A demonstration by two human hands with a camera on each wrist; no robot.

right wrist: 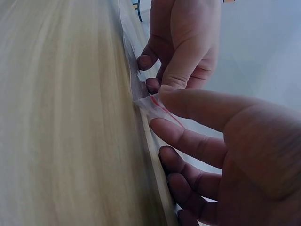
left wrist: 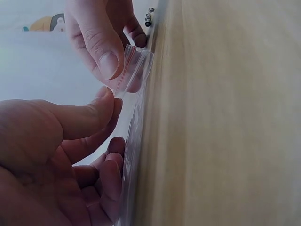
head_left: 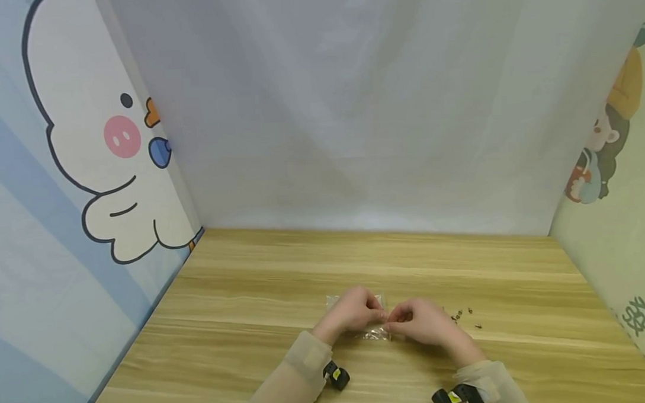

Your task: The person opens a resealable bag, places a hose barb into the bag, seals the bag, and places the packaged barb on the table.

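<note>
A clear zip-lock bag (head_left: pixel 377 335) with a red line along its seal lies low over the table between the two hands. My left hand (head_left: pixel 353 310) pinches the sealing strip between thumb and forefinger, its other fingers curled loosely beside the bag. On the right, my right hand (head_left: pixel 422 321) holds the same strip near the bag's corner, thumb and forefinger on either side of it. Both sets of fingertips nearly meet. The red line on the bag (right wrist: pixel 157 104) shows up close in the right wrist view. What the bag contains cannot be made out.
Several small metal pieces (head_left: pixel 459 314) lie scattered on the wooden table (head_left: pixel 250 275), just right of the right hand. A pale grey curtain (head_left: pixel 341 135) stands behind the table, with printed cartoon panels at the left (head_left: pixel 86 144) and right (head_left: pixel 611 215).
</note>
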